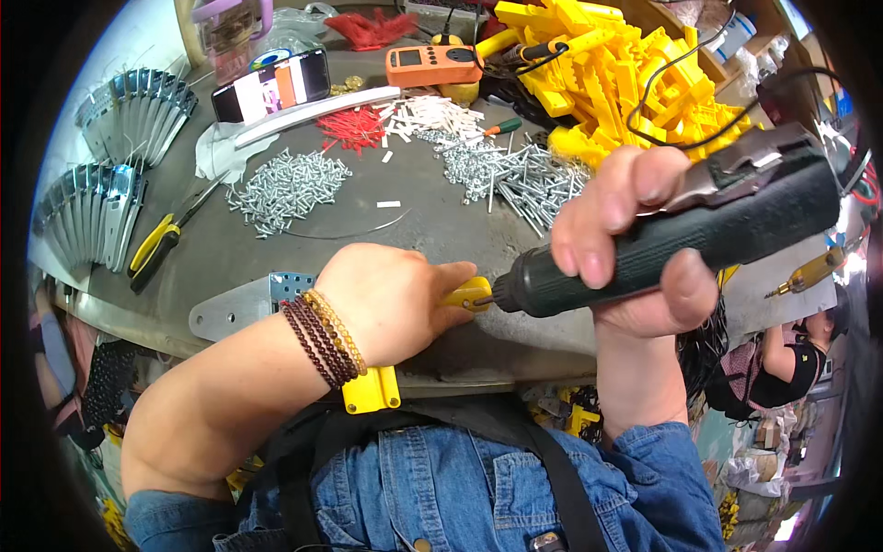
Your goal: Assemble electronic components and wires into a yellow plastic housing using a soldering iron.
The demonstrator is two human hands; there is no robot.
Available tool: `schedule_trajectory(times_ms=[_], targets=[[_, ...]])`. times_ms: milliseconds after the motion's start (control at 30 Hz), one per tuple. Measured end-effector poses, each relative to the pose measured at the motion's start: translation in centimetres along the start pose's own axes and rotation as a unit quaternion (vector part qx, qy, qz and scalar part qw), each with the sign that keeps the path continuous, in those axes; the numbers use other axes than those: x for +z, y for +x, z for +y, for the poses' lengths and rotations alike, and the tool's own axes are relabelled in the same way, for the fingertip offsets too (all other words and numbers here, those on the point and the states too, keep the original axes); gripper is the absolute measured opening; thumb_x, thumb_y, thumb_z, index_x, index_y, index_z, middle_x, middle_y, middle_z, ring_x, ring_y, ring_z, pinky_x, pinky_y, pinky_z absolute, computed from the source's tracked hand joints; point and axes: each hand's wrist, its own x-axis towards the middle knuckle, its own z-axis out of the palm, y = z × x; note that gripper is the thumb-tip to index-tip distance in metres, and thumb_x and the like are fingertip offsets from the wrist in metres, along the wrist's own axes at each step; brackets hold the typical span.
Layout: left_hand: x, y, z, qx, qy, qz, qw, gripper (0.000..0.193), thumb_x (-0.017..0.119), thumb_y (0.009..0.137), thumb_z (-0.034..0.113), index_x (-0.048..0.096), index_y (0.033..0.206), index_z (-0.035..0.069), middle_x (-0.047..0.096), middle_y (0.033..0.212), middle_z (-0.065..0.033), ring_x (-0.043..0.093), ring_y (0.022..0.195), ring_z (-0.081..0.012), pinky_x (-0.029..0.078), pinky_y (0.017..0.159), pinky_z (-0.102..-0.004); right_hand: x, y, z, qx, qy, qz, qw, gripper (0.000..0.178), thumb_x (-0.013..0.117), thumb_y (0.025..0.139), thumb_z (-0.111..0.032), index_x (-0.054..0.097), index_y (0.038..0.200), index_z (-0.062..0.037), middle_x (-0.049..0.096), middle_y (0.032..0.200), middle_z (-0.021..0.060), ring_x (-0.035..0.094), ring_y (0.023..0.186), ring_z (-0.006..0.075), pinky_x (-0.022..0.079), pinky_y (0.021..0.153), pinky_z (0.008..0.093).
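Note:
My left hand [386, 299], with beaded bracelets at the wrist, is closed with thumb and forefinger on a yellow plastic piece [475, 293]. A second stretch of yellow plastic [371, 392] with small holes shows below that wrist; my hand hides whether the two are joined. Partly under my left forearm lies a flat silver metal plate [223, 313] with a perforated end. Wrapped in my right hand [639, 248] is a black electric screwdriver [727, 225], tilted, its bit pointing left. The bit's tip meets the yellow piece near its hole.
Piles of short screws [287, 189], long screws [538, 184], red pieces [354, 129] and white pieces [432, 117] cover the table's middle. Yellow plastic parts [625, 83] heap at back right. Pliers [156, 248], fanned metal plates [92, 212] and a propped phone [271, 85] stand left.

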Motion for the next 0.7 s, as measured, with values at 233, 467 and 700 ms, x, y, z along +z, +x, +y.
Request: schedule_trajectory(times_ms=[233,467,700], targets=[[-0.4,0.3,0.2,-0.032,0.007,-0.062,0.998,0.036,0.055,0.094,0.046,0.066,0.111,0.017,0.068,0.076,-0.0133,0.067,0.073,-0.0341,0.052,0.064,-0.0463,0.6,0.5,1.2,0.041,-0.014,0.007,0.999,0.05,0.073,0.079,-0.035,0.048,0.11,-0.0051,0.053,0.096,0.0099,0.058,0.061,0.0156,0.049,0.059,0.0322],[-0.8,0.5,0.5,-0.04,0.002,-0.123,0.992,0.036,0.058,0.091,0.045,0.063,0.114,0.017,0.07,0.09,-0.0127,0.069,0.087,-0.0323,0.054,0.073,-0.0446,0.7,0.9,2.1,0.081,0.018,-0.006,0.997,0.045,0.077,0.077,-0.037,0.046,0.091,-0.0077,0.055,0.083,0.0073,0.055,0.053,0.0128,0.048,0.053,0.0285],[-0.8,0.7,0.6,-0.053,0.007,-0.112,0.992,0.036,0.061,0.09,0.042,0.063,0.117,0.018,0.07,0.09,-0.0109,0.069,0.088,-0.0309,0.054,0.075,-0.043,-0.1,1.1,3.1,0.042,0.065,-0.114,0.99,0.063,0.084,0.07,-0.053,0.051,0.095,-0.0055,0.061,0.085,0.0069,0.055,0.053,0.0122,0.048,0.051,0.0284]])
